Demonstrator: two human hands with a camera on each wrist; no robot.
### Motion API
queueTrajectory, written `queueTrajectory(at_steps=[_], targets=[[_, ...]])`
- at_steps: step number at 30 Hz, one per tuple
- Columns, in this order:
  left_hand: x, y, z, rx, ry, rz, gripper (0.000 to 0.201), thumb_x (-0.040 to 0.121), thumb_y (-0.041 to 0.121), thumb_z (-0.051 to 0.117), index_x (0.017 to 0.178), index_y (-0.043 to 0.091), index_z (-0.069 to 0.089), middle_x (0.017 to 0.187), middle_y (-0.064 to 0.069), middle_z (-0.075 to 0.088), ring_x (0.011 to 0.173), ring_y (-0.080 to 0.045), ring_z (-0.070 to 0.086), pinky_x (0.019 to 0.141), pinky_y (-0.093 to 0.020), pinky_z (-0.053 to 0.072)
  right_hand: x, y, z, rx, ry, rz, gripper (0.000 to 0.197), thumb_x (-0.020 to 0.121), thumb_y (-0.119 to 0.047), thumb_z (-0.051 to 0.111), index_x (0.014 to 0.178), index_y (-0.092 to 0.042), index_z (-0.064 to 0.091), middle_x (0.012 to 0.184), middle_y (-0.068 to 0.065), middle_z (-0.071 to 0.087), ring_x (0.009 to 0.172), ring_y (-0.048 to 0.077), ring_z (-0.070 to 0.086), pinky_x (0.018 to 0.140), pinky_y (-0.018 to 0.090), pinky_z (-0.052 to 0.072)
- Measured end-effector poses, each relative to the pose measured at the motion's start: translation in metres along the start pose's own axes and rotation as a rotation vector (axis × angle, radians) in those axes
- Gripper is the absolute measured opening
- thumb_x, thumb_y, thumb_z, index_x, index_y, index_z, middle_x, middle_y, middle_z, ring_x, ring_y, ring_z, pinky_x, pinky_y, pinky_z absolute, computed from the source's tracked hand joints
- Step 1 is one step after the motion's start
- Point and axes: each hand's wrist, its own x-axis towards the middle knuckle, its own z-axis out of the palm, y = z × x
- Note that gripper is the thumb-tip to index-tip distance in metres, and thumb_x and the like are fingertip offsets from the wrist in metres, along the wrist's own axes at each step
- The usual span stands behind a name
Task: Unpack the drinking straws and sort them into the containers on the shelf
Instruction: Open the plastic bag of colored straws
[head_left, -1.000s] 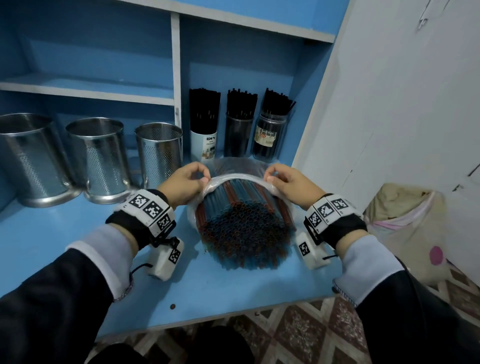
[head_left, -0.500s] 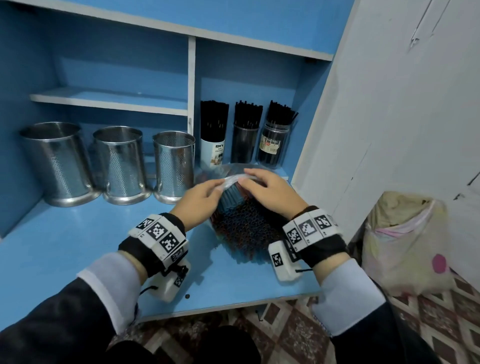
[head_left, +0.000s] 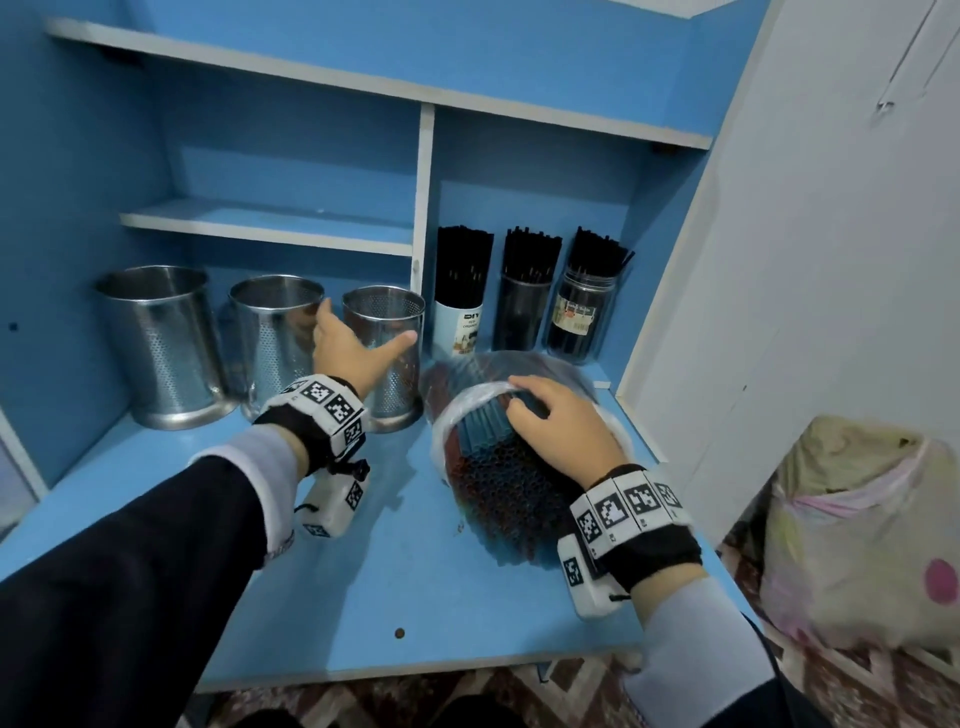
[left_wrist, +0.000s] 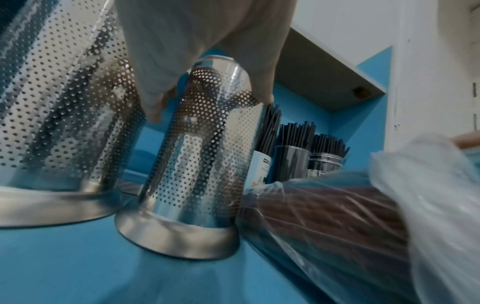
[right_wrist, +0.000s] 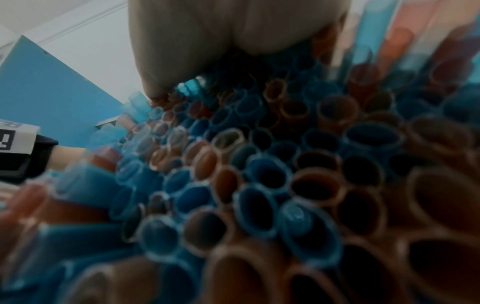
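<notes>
The left hand (head_left: 347, 347) has let go of the plastic bag (head_left: 470, 402) and now reaches, fingers spread and thumb out, around the smallest perforated steel container (head_left: 385, 332), touching its wall without gripping it. The right hand (head_left: 558, 426) stays on the straws (head_left: 506, 483), fingers curled over the blue and red bundle at the bag's rolled-back mouth, right of the container on the desk (head_left: 410, 571). The bag looks open enough, so the container probably gets pulled nearer for sorting.
</notes>
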Motion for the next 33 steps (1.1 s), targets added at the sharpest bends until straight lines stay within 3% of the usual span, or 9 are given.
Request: queueTrajectory(at_steps=[5,9,13,16,22,25,28,30,33], targets=[[0.019,-0.001,0.001,-0.084,-0.054,0.036,0.108,0.069,0.037,0.088,0.151,0.01,0.024,0.144,-0.007,0.049,0.129,-0.019,0.048,0.112,-0.033,0.036,0.004,0.003,0.0,0.046,0.002,0.026,0.042,0.093,-0.037,0.054,0.135,-0.03,0.057,0.146,-0.01,0.048,0.135,0.008,0.041,0.106,0.021,0.026],[0.012,-0.007,-0.009,-0.087,-0.086,0.076,0.103,0.069,0.035,0.088,0.148,0.012,0.028,0.14,-0.003,0.05,0.121,-0.012,0.047,0.103,-0.024,0.034,0.01,0.004,-0.001,0.068,-0.011,0.051,0.042,0.094,-0.039,0.053,0.135,-0.032,0.056,0.146,-0.01,0.047,0.135,0.009,0.041,0.103,0.02,0.027],[-0.007,-0.014,-0.027,-0.118,-0.132,0.105,0.104,0.069,0.031,0.088,0.15,0.013,0.026,0.141,-0.003,0.048,0.122,-0.013,0.048,0.104,-0.026,0.036,0.017,0.007,0.0,0.085,0.004,0.064,0.042,0.093,-0.041,0.053,0.134,-0.033,0.057,0.143,-0.012,0.05,0.131,0.01,0.044,0.1,0.022,0.032],[-0.023,-0.02,-0.046,-0.117,-0.148,0.117,0.105,0.067,0.033,0.089,0.149,0.014,0.027,0.142,-0.004,0.049,0.126,-0.019,0.051,0.111,-0.036,0.039,0.019,0.009,0.001,0.074,0.007,0.075,0.042,0.093,-0.044,0.053,0.134,-0.036,0.056,0.142,-0.012,0.051,0.129,0.011,0.046,0.098,0.024,0.036],[-0.047,-0.033,-0.088,-0.131,-0.128,0.116,0.104,0.06,0.042,0.089,0.146,0.022,0.034,0.134,0.003,0.052,0.12,-0.013,0.052,0.101,-0.029,0.042,0.02,0.003,-0.002,-0.04,0.013,0.033,0.043,0.094,-0.043,0.052,0.135,-0.031,0.056,0.15,-0.002,0.044,0.139,0.016,0.038,0.114,0.039,0.032],[-0.055,-0.036,-0.099,-0.149,-0.11,0.115,0.108,0.055,0.047,0.088,0.145,0.021,0.034,0.137,0.001,0.052,0.122,-0.014,0.053,0.104,-0.032,0.044,0.016,-0.008,-0.007,-0.167,0.121,-0.02,0.039,0.094,-0.046,0.054,0.128,-0.028,0.063,0.138,0.004,0.054,0.127,0.022,0.049,0.104,0.036,0.041],[-0.058,-0.035,-0.103,-0.125,-0.086,0.111,0.107,0.059,0.042,0.09,0.146,0.02,0.032,0.14,0.002,0.049,0.126,-0.014,0.05,0.104,-0.028,0.04,0.002,-0.02,-0.011,-0.166,0.157,-0.048,0.038,0.089,-0.054,0.058,0.116,-0.029,0.067,0.116,0.003,0.06,0.111,0.024,0.055,0.091,0.036,0.047],[-0.06,-0.031,-0.104,-0.061,-0.045,0.138,0.115,0.061,0.035,0.092,0.151,0.017,0.022,0.145,0.0,0.041,0.134,-0.017,0.042,0.11,-0.03,0.035,-0.009,-0.024,-0.014,-0.185,0.099,-0.027,0.045,0.081,-0.062,0.064,0.117,-0.034,0.065,0.116,0.003,0.056,0.115,0.025,0.05,0.096,0.04,0.045],[-0.069,-0.017,-0.104,0.092,0.072,0.279,0.126,0.062,0.031,0.092,0.155,0.015,0.009,0.154,-0.007,0.024,0.144,-0.02,0.024,0.121,-0.039,0.021,-0.019,-0.024,-0.015,-0.217,0.064,-0.006,0.051,0.079,-0.054,0.072,0.125,-0.035,0.061,0.117,0.003,0.049,0.118,0.026,0.046,0.1,0.038,0.042]])
